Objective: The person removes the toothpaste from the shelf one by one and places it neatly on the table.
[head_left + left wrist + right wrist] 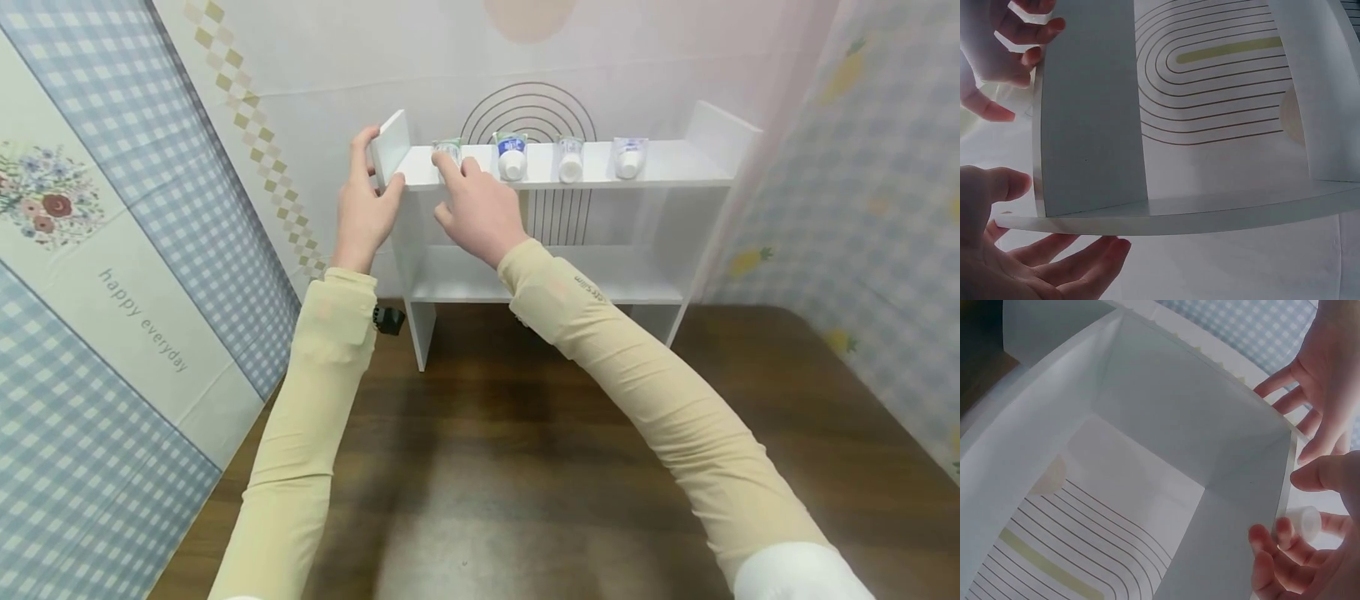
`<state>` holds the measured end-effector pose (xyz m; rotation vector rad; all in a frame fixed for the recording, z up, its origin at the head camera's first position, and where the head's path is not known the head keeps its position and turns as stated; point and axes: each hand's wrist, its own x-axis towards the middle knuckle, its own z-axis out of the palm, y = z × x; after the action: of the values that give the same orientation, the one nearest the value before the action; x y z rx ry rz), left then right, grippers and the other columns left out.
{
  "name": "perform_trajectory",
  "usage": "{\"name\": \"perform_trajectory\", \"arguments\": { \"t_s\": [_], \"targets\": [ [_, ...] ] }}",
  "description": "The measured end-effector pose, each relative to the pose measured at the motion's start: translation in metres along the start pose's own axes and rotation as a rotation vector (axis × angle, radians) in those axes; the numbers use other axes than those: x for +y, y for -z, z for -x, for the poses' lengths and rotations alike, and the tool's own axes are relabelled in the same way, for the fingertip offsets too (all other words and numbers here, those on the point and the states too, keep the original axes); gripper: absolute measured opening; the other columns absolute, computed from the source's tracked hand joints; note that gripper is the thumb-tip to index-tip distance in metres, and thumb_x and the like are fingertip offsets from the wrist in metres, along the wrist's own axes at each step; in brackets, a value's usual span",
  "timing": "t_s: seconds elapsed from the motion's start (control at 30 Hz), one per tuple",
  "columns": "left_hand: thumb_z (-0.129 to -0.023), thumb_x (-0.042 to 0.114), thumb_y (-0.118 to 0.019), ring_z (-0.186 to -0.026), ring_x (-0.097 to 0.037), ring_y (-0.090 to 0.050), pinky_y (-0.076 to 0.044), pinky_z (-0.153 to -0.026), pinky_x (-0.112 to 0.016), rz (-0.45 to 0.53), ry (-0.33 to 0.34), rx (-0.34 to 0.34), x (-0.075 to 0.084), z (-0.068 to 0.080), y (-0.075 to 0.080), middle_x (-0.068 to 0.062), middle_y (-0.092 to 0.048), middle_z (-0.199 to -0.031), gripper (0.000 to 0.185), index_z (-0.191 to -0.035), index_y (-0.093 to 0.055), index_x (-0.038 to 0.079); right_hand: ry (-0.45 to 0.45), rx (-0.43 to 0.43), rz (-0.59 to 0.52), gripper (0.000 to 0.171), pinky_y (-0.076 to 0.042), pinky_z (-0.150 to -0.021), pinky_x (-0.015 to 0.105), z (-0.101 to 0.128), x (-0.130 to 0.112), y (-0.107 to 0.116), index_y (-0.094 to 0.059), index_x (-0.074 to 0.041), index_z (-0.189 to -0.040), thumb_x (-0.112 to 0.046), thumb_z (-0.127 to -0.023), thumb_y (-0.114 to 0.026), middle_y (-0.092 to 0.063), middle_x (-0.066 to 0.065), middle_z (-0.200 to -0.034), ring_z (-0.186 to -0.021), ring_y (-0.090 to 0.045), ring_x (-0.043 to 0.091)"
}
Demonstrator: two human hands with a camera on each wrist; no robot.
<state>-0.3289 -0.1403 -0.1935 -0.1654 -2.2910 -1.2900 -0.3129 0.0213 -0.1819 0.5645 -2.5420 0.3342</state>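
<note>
**Small tube at the left end of a white shelf: expected handling and grip points**

Head view. A white shelf unit stands at 12 o'clock on the dark wooden tabletop. Four small tubes rest cap-forward in a row on its top board. The leftmost tube, with a green-tinted body, lies at the board's left end, just beside the raised side panel. The right hand reaches from 5 o'clock, fingers curled around this tube; the right-wrist view shows its white cap between the fingertips. The left hand grips the side panel at 9 o'clock of the tube, thumb on one face and fingers on the other.

Judged from appearance, the tube is light, with a soft, squeezable body and a hard cap; its glossy skin may slip. The firmest hold is likely at the cap or the shoulder behind it, pinched from both sides. The neighbouring tubes at 3 o'clock stand apart from it.
</note>
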Motion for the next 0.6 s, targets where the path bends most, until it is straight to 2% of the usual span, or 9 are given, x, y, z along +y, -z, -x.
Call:
{"name": "perform_trajectory", "arguments": {
  "t_s": [0.17, 0.27, 0.4, 0.6],
  "targets": [
    [-0.096, 0.022, -0.046, -0.083, -0.025, -0.057, -0.045, -0.07, -0.03, -0.075, -0.006, 0.018, 0.001, 0.001, 0.004, -0.014, -0.06, -0.13, 0.056, -0.145, -0.026, 0.039, -0.009, 0.014, -0.034, 0.058, -0.044, -0.052, 0.034, -0.004, -0.002, -0.002, -0.033, -0.018, -0.145, -0.024, -0.092, -0.053, -0.058, 0.013, -0.1, -0.061, -0.049, 0.02],
    [-0.096, 0.02, -0.045, -0.08, -0.026, -0.057, -0.044, -0.067, -0.029, -0.105, 0.006, 0.006, 0.003, 0.0, 0.006, -0.014, -0.061, -0.129, 0.054, -0.144, -0.027, 0.039, -0.01, -0.001, -0.038, 0.061, -0.048, -0.056, 0.035, -0.009, -0.002, -0.001, -0.03, -0.015, -0.148, -0.029, -0.093, -0.054, -0.062, 0.014, -0.102, -0.065, -0.054, 0.022],
    [-0.097, 0.019, -0.044, -0.079, -0.026, -0.058, -0.043, -0.065, -0.029, -0.129, 0.014, 0.01, 0.003, -0.002, 0.006, -0.014, -0.061, -0.131, 0.053, -0.144, -0.028, 0.038, 0.0, -0.02, -0.009, 0.06, -0.05, -0.062, 0.036, -0.016, -0.001, -0.001, -0.035, -0.01, -0.146, -0.035, -0.095, -0.054, -0.066, 0.012, -0.102, -0.072, -0.059, 0.026],
    [-0.097, 0.019, -0.044, -0.077, -0.026, -0.057, -0.043, -0.065, -0.029, -0.151, 0.005, 0.034, 0.004, -0.002, 0.003, -0.014, -0.062, -0.13, 0.053, -0.144, -0.028, 0.038, 0.007, 0.028, 0.027, 0.053, -0.042, -0.054, 0.032, -0.016, 0.002, -0.003, -0.04, -0.016, -0.143, -0.039, -0.097, -0.053, -0.067, 0.01, -0.09, -0.065, -0.055, 0.024]
  ]
}}
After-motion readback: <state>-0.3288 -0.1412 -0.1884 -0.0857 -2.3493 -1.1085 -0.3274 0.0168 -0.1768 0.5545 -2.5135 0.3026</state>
